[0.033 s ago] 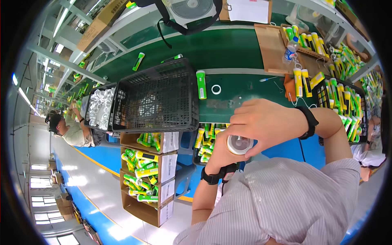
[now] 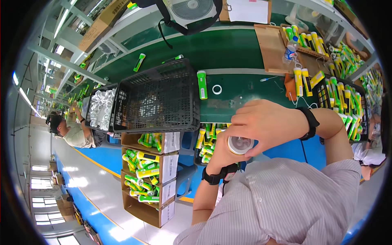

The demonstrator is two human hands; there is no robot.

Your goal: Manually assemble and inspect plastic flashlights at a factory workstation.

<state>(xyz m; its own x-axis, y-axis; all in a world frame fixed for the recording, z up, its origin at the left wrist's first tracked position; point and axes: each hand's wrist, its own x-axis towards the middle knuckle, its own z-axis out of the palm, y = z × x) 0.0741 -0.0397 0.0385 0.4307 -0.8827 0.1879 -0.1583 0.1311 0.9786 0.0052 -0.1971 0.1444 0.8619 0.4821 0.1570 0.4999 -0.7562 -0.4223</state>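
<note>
Close in front of my striped shirt, both hands are closed around a flashlight (image 2: 240,145). Its round, white-rimmed head with a clear face points up; the body is hidden by my hands. My left hand (image 2: 221,152) wraps the flashlight from the left and below. From the right, my right hand (image 2: 261,122) reaches over the top, fingers and thumb curled about the rim. On the green bench beyond lie a white ring (image 2: 217,89) and a green flashlight (image 2: 202,85).
A black crate (image 2: 157,98) and a bin of white rings (image 2: 101,108) stand left. Cardboard boxes (image 2: 169,167) below hold flashlights. At right are a flashlight crate (image 2: 347,110), yellow flashlights (image 2: 298,81), an orange holder (image 2: 289,86) and a bottle (image 2: 290,50). A co-worker (image 2: 77,128) sits far left.
</note>
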